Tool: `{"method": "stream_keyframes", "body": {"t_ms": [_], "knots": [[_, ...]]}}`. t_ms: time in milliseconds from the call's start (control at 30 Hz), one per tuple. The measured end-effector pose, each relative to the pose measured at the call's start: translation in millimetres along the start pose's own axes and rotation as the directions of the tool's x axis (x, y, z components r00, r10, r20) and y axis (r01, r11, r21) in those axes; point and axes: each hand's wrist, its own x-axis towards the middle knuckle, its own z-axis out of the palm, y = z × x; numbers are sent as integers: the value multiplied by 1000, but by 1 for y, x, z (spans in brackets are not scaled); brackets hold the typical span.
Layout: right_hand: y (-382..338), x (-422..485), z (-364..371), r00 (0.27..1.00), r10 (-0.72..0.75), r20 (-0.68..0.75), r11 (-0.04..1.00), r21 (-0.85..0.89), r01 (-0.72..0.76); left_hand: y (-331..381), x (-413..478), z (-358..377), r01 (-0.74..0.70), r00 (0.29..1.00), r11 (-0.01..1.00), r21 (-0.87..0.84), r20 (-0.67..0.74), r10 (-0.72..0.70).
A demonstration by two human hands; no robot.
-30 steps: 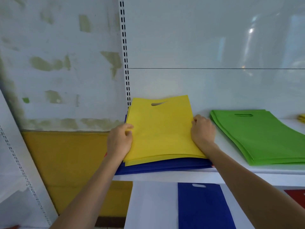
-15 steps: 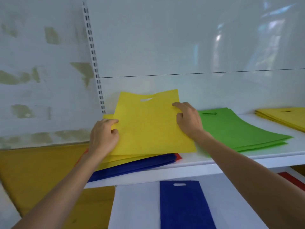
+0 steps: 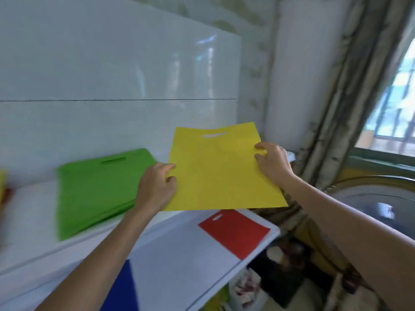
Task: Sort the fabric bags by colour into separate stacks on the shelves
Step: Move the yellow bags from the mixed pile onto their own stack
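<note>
Yellow bag (image 3: 224, 173), flat and spread wide, cut-out handle slot (image 3: 215, 135) at the far end, raised over the right end of the upper shelf (image 3: 29, 221), near edge jutting out past the shelf front. Underside hidden, so no telling whether touching the shelf.

Pinched at its left edge by the left grip (image 3: 155, 187): fingers curled close, thumb on the top face. Pinched at its right edge, further up, by the right grip (image 3: 272, 163): fingers bent and closed on the fabric, thumb on top.

Just left of the bag, a stack of green bags (image 3: 96, 189) lying flat on the same shelf, blurred, partly behind the left wrist. Below, on the lower shelf (image 3: 179, 254), a red bag (image 3: 235, 232) near the right end and a blue bag (image 3: 123, 290) towards the left, well apart. Behind, a glossy white back panel (image 3: 112, 75); off to the right, a patterned curtain (image 3: 336, 108) beside a window (image 3: 399, 104).
</note>
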Motion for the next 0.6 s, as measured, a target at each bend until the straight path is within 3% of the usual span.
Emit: {"method": "stream_keyframes", "body": {"t_ms": [300,600], "knots": [[174,20,-97,966,212,-150,962,-142,-233,128,23,177,-105,943,974,-200,290,161],[238,84,-77,943,281,-179,942,-138,-306,141,91,257,-159,903,971,-177,372,216]]}}
